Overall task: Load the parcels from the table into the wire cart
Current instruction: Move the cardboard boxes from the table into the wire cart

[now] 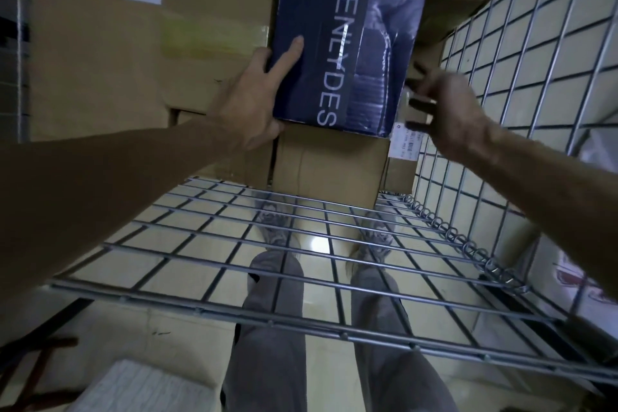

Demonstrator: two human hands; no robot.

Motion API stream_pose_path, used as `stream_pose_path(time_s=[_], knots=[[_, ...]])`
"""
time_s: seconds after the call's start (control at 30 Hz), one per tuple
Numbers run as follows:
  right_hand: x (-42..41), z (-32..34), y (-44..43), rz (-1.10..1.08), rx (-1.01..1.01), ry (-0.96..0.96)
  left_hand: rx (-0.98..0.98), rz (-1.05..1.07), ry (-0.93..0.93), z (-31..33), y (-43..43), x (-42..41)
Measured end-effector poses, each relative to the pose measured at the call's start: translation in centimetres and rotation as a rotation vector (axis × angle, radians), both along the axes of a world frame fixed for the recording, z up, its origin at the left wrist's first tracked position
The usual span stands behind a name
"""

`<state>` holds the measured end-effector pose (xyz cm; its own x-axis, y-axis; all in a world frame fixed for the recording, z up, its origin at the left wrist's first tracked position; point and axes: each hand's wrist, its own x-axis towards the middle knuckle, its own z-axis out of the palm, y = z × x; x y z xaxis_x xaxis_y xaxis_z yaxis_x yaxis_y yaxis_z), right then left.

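My left grip [254, 104] clamps the blue box [347, 43] at its near left corner, one finger laid on its top face. The box lies on a brown carton [331, 167] inside the wire cart [535, 53]. My right grip [448, 110], blurred, has its fingers apart and holds nothing, just beside the box's right edge. Stacked cartons [100, 60] crowd the box's left edge. A narrow gap lies right of it.

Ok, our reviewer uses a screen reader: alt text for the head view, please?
The left hand grips a blue box above stacked cardboard boxes in a wire cart; the blurred right hand, fingers spread, is beside its right edge.
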<state>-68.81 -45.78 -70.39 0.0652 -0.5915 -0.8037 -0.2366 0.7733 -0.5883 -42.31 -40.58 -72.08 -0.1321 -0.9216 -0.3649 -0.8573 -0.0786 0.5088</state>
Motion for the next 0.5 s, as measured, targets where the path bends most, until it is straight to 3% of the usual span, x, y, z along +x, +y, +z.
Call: stream_pose_path(time_s=[0.1,0.2,0.27,0.37,0.5], knots=[[1.6,2.5,-2.8,0.094,-0.081,-0.121,0.063,0.001,-0.024,-1.1,0.5,0.9],[3.6,0.9,-3.8,0.170,-0.157,0.042,0.071,-0.033,0.018,0.2,0.2,1.0],[4.2,-0.4,-3.7,0.219,-0.240,0.133,0.177,-0.022,0.064,0.7,-0.2,1.7],[4.4,-1.3,-3.8,0.310,-0.283,0.167,0.280,0.069,0.162,1.0,-1.3,2.8],[3.7,-1.9,-4.1,0.333,-0.264,0.163,0.120,0.194,0.166,1.2,-2.7,2.0]])
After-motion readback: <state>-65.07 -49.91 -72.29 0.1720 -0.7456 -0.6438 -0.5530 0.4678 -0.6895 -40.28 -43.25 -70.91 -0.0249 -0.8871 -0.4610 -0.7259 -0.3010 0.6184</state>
